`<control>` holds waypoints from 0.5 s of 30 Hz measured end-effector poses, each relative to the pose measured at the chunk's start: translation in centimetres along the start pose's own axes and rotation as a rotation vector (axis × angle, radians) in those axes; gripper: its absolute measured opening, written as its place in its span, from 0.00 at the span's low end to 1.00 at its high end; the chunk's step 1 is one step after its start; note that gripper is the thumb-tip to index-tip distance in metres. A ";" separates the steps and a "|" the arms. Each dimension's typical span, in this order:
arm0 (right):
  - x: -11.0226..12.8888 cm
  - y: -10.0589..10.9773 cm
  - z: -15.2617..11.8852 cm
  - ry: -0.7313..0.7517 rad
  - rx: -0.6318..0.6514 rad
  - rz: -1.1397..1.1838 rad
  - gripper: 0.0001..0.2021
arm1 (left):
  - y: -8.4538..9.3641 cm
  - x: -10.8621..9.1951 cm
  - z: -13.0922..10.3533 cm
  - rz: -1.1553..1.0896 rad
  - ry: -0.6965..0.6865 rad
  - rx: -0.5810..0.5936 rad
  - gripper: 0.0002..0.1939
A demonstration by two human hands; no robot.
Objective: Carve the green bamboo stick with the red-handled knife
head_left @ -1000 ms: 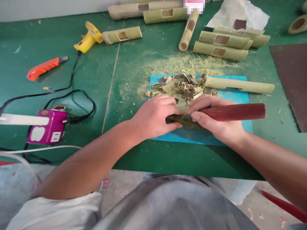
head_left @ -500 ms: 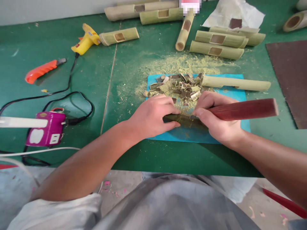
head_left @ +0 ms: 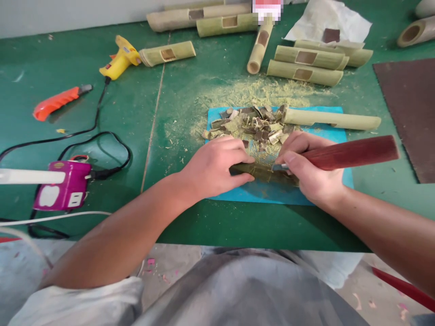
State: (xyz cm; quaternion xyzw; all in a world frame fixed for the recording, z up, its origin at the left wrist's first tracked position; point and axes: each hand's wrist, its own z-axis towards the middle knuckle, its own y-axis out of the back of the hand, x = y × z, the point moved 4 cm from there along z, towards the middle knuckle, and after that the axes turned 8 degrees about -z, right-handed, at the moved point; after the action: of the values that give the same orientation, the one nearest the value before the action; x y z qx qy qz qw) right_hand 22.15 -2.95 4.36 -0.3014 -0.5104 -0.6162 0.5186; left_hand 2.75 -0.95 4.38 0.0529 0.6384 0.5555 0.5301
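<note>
Bamboo held; tool (red-handled) too

1 orng knife, ylw tool

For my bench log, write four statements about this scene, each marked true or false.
1. The right hand holds a tool with a long red wooden handle. True.
2. The left hand grips a yellow plastic glue gun. False: the left hand holds a long dark green piece.
3. Brown and green chips lie heaped on a blue rectangular mat. True.
4. An orange-handled cutter lies on the mat. False: the orange-handled cutter lies on the green tabletop.
</note>
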 end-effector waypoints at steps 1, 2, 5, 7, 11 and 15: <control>0.0 0.0 0.0 0.005 -0.005 0.017 0.12 | 0.0 0.0 0.0 0.000 -0.001 -0.001 0.12; 0.0 0.0 0.0 0.013 -0.008 0.032 0.12 | -0.1 0.1 0.0 0.000 -0.003 -0.001 0.12; 0.2 -0.1 0.1 0.045 -0.004 0.054 0.11 | -0.1 0.1 -0.1 0.004 -0.010 -0.010 0.13; 0.2 -0.2 0.2 0.054 0.015 0.043 0.10 | 0.0 0.1 -0.1 0.006 -0.019 -0.019 0.13; 0.0 -0.3 0.2 0.034 0.056 0.016 0.11 | 0.0 0.0 0.0 -0.002 -0.025 -0.018 0.13; 0.0 -0.4 0.3 0.000 0.040 -0.003 0.12 | -0.1 0.1 0.0 -0.007 -0.029 -0.021 0.12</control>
State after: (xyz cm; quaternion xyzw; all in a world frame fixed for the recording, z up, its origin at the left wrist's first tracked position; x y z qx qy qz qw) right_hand 21.77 -2.70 4.32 -0.2904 -0.5230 -0.6066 0.5235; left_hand 2.83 -0.92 4.24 0.0533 0.6250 0.5594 0.5418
